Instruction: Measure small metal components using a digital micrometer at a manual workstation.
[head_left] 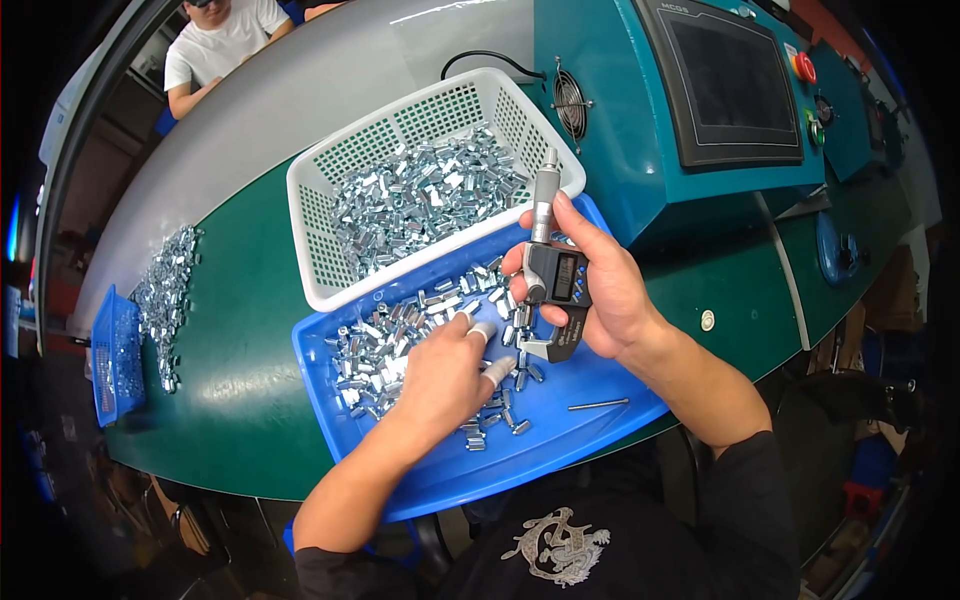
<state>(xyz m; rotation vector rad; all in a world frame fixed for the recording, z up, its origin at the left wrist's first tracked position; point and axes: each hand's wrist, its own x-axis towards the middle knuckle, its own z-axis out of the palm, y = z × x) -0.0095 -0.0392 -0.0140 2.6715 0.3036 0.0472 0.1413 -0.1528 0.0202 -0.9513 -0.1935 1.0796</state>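
My right hand [615, 300] is wrapped round a digital micrometer [541, 270], its thimble pointing up and away and its frame toward the near side. Between the micrometer's jaws I cannot make out any piece. My left hand [445, 375], with white finger cots on thumb and index finger, reaches down into a blue tray [560, 450]. Thumb and index finger are apart there, over silvery hexagonal long nuts [375, 355] spread across the tray; the other fingertips are partly hidden. A thin metal pin [598, 404] lies in the tray's near right part.
A white perforated basket [310, 215] heaped with similar nuts overlaps the tray's far side. At left lie a loose pile of nuts [168, 285] and a small blue basket [103, 360]. A teal machine [610, 130] with a dark screen [735, 90] stands far right. Another person [215, 50] sits opposite.
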